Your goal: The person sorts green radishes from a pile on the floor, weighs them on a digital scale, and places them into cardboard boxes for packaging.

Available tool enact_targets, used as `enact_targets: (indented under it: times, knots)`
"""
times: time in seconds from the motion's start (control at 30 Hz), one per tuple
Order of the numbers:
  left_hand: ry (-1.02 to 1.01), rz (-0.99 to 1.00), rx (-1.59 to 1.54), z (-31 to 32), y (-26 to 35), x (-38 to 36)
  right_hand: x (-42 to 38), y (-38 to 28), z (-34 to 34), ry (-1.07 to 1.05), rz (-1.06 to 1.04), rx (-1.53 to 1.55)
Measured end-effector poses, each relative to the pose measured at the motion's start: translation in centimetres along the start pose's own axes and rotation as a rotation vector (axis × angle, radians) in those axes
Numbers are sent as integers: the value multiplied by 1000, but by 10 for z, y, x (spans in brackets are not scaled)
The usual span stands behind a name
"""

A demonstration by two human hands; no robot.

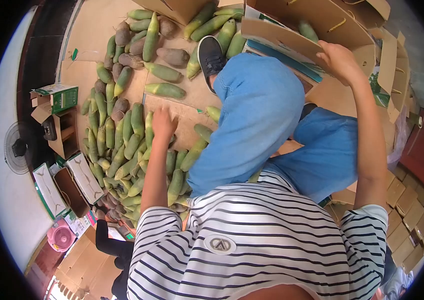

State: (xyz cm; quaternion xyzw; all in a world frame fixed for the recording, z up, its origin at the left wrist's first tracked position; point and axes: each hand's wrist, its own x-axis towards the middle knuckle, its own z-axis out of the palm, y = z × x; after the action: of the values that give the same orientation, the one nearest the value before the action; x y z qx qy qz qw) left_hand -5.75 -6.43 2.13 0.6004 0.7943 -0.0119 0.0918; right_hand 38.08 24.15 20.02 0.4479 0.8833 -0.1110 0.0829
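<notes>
My left hand (164,123) hangs over the heap, holding nothing that I can see, its thumb apart from the fingers. Close by on its left is an upright green radish (149,129); another green radish (165,90) lies just beyond it on flat cardboard. With my right hand (339,61) I grip the near edge of an open cardboard box (282,36). Inside that box a green radish (308,31) shows blurred. Many more green radishes (133,146) lie piled to the left of my legs, along with several brownish, dirt-coated radishes (173,56).
My shoe (211,57) stands among the radishes. More open cartons (389,65) are at the right, with stacked brown boxes (407,212) below them. At the left are a wall fan (18,148), white cartons (86,177), a pink fan (61,235) and another person's dark sleeve (106,240).
</notes>
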Motion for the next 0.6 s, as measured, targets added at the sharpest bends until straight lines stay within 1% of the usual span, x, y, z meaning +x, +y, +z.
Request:
enact_targets:
  times: [0.03, 0.07, 0.1, 0.13, 0.2, 0.23, 0.3, 0.33, 0.4, 0.47, 0.53, 0.57, 0.6]
  knots:
    - [-186, -185, 10, -3, -17, -26, 0, -2, -1, -22, 0, 8]
    - [-425, -385, 79, -16, -28, -39, 0, -4, -2, -44, -1, 17]
    - [-541, -491, 154, 1, -65, -66, 0, -5, -2, -67, -2, 26]
    - [-604, -555, 146, 4, -91, -92, 1, -6, -1, -59, 3, 22]
    - [-755, -705, 126, 2, -122, -125, 0, -4, 2, -50, 18, 13]
    - [-842, -792, 112, 1, -129, -133, 0, -3, 3, -36, 19, 40]
    - [-817, -762, 122, 3, -126, -147, -2, -4, 6, -18, 19, 96]
    - [-805, -749, 126, 4, -124, -153, -3, -6, 6, -52, 31, 84]
    - [-744, -788, 69, 34, -136, -163, 1, -9, 0, -104, 46, 52]
    - [-684, -804, 34, 43, -137, -166, 2, -9, 1, -102, 53, 57]
    - [-633, -804, 16, 36, -115, -166, 3, -8, 2, -107, 56, 55]
    - [-646, -805, 0, 29, -106, -164, 4, -7, 2, -108, 54, 50]
    - [-641, -759, -55, 32, -102, -168, 4, -6, 2, -107, 53, 46]
